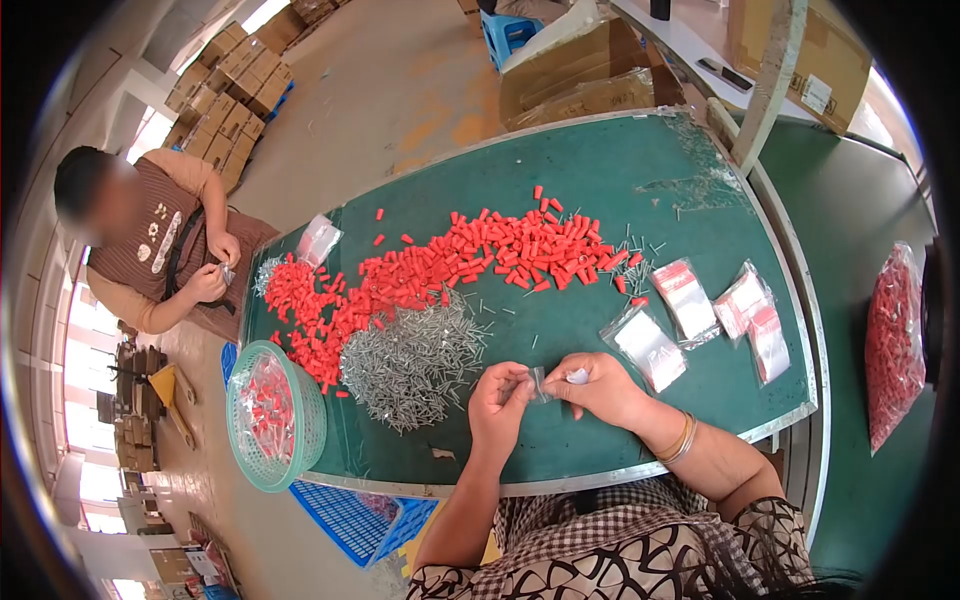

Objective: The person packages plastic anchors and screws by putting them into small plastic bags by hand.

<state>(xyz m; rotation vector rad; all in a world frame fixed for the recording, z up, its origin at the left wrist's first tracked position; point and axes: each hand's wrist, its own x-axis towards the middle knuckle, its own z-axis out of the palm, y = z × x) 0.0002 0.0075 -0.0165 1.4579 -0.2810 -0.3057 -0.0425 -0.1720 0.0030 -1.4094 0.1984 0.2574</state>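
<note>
Near the table's front edge, a small clear plastic bag is stretched between my two hands. My left hand pinches one side of it with thumb and fingers. On the other side, my right hand grips it, and a small white piece shows at those fingers; I cannot make out what it is. What the bag contains is too small to tell. Just left of my left hand lies a heap of grey metal screws or nails. Behind it spreads a long pile of red plastic caps.
Right of my hands lie stacks of flat clear bags. A green basket of filled bags stands at the table's left corner. A co-worker handles a small bag at the far left. A large bag of red pieces is at right.
</note>
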